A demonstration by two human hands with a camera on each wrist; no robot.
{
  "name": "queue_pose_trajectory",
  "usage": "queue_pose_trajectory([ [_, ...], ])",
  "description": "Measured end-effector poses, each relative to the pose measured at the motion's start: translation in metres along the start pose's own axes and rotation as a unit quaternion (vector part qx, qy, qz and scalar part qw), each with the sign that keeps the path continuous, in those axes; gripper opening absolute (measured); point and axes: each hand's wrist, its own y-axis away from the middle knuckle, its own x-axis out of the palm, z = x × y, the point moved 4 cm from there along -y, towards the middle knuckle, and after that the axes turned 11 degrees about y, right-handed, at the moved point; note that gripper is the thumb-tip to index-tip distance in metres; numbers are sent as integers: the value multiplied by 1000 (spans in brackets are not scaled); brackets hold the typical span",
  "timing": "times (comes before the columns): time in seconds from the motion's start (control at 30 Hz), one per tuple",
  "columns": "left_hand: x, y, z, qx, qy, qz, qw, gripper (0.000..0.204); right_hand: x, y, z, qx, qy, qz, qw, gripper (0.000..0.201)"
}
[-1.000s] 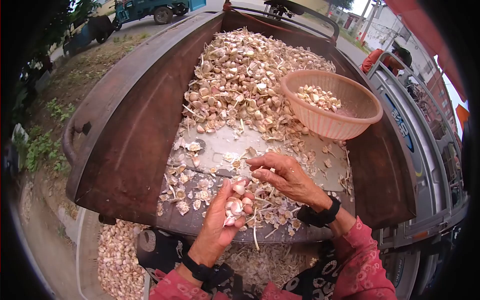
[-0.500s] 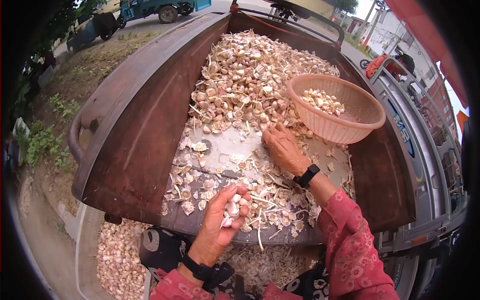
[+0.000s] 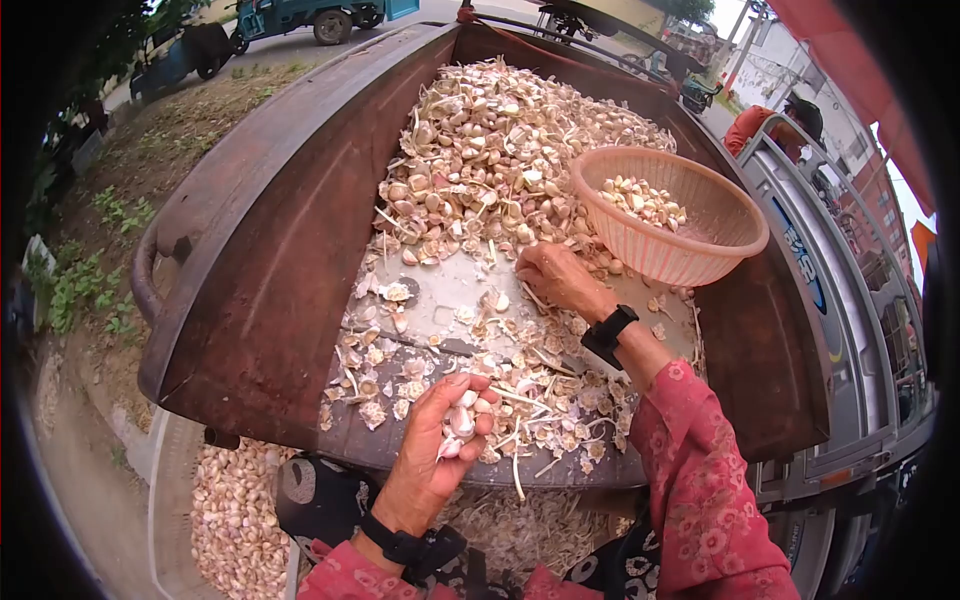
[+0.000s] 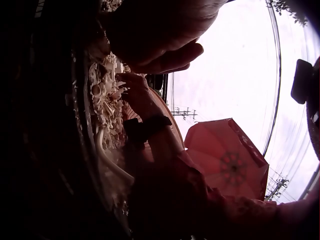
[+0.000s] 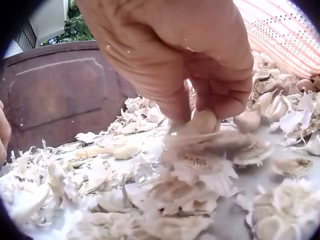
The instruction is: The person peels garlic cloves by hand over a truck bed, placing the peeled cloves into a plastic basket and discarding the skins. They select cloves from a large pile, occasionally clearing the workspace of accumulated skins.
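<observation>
In the head view my left hand [image 3: 425, 455] cups several garlic cloves [image 3: 461, 420] in its curled fingers, low over the cart bed's near edge. Farther forward, my right hand [image 3: 568, 280] reaches down at the near side of the garlic heap [image 3: 490, 150]. The right wrist view shows its thumb and fingers pinching a pale garlic clove [image 5: 202, 121] just above loose papery skins [image 5: 195, 175]. In the left wrist view the left hand [image 4: 160, 35] is dark, and its cloves are hidden there.
A pink plastic basket [image 3: 665, 255] with some cloves stands on the right of the heap. Rusty metal walls [image 3: 270, 240] flank the cart bed. Skins and stalks [image 3: 520, 410] litter its near part. Below left, a crate [image 3: 165, 500] holds many cloves [image 3: 235, 520].
My right hand has moved from just above the left hand forward to the heap's near edge, its fingers now down among the garlic. The left hand stays in place, still holding cloves.
</observation>
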Motion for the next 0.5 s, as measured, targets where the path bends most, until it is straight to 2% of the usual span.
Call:
queue_pose_trajectory([
  [0.13, -1, 2, -2, 6, 5, -3, 1000, 19, 10, -6, 1, -45, 61, -23, 997, 11],
  [0.2, 1, 2, -2, 8, 2, 0, 1000, 19, -2, -4, 7, -107, 69, -113, 985, 6],
  [0.23, 1, 3, -2, 6, -3, 2, 1000, 19, -4, -2, 9, -108, 69, -112, 985, 6],
  [0.3, 1, 4, -2, 3, -7, 2, 1000, 19, -24, 6, 31, -116, -8, -114, 987, 6],
  [0.33, 2, 5, -2, 2, -6, 1, 1000, 19, -22, 9, 34, -116, -7, -114, 987, 6],
  [0.4, 4, 6, -2, 1, -3, 1, 1000, 19, -8, 16, 45, -180, 31, -17, 983, 8],
  [0.5, 4, 7, -4, 4, 1, -2, 1000, 19, 1, 24, 57, -182, 77, 13, 980, 9],
])
